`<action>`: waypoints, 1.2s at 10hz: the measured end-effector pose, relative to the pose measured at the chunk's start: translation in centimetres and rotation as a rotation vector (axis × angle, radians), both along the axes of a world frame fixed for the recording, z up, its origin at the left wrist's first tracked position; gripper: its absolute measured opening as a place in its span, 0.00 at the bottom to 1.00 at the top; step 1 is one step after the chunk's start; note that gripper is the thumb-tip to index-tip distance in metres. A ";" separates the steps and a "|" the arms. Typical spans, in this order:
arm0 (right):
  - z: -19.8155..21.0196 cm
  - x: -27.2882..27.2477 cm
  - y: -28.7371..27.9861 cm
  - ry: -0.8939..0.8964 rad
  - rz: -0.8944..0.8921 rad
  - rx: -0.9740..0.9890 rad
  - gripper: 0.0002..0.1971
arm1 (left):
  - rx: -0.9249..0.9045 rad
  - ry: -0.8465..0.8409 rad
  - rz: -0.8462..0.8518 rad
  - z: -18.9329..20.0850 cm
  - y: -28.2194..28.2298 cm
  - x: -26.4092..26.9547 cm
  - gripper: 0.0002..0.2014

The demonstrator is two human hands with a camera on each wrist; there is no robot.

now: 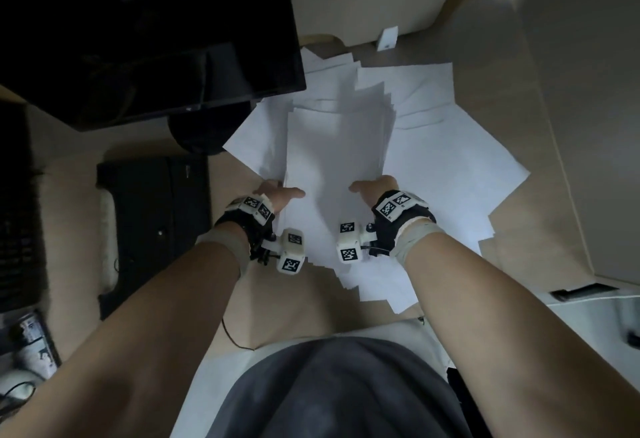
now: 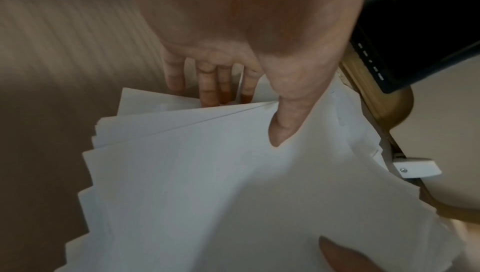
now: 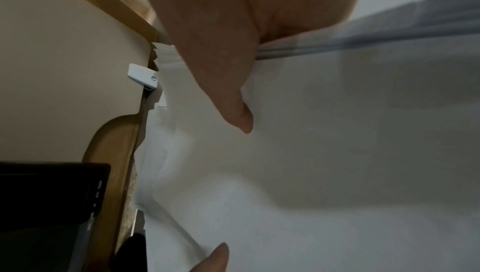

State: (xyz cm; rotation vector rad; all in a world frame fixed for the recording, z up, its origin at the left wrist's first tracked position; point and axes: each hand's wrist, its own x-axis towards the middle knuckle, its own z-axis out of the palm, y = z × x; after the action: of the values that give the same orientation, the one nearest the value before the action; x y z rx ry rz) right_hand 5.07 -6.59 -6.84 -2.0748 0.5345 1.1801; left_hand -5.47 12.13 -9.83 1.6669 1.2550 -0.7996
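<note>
I hold a stack of white paper sheets (image 1: 336,146) by its near end, one hand at each side. My left hand (image 1: 277,195) grips the left edge: in the left wrist view its thumb (image 2: 283,124) lies on top of the stack (image 2: 207,184) and its fingers (image 2: 207,88) reach underneath. My right hand (image 1: 372,186) grips the right edge; the right wrist view shows its thumb (image 3: 228,100) pressed on the top sheet (image 3: 324,153), with its fingers hidden behind the paper. The sheets in the stack are fanned and uneven. More loose sheets (image 1: 450,167) lie spread beneath it.
A dark monitor (image 1: 138,28) on a round base (image 1: 204,132) stands at the left, close to the stack. A black box-like object (image 1: 152,229) and a keyboard (image 1: 17,212) lie further left. A small white bracket (image 1: 388,39) sits at the desk's back edge. The beige desk (image 1: 502,73) ends at walls behind and right.
</note>
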 end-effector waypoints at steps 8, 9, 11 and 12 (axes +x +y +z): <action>12.0 5.4 -10.2 -0.275 0.169 0.456 0.08 | 0.002 -0.423 0.274 11.9 -8.1 3.8 0.10; 14.2 6.6 -12.1 -0.387 0.055 0.500 0.09 | 0.079 -0.545 0.367 14.2 -10.4 5.9 0.15; 15.0 7.7 -14.7 -0.501 -0.003 0.577 0.12 | 0.271 -0.750 0.514 17.3 -14.8 6.8 0.07; 15.1 7.5 -15.6 -0.480 0.061 0.570 0.12 | 0.316 -0.774 0.589 17.2 -16.6 5.3 0.10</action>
State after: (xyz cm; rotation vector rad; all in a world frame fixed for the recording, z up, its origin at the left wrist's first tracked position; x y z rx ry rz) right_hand 12.57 -22.15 8.29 -1.7806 -0.0912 0.7089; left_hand -0.13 -4.44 7.39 1.4811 1.2165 0.3959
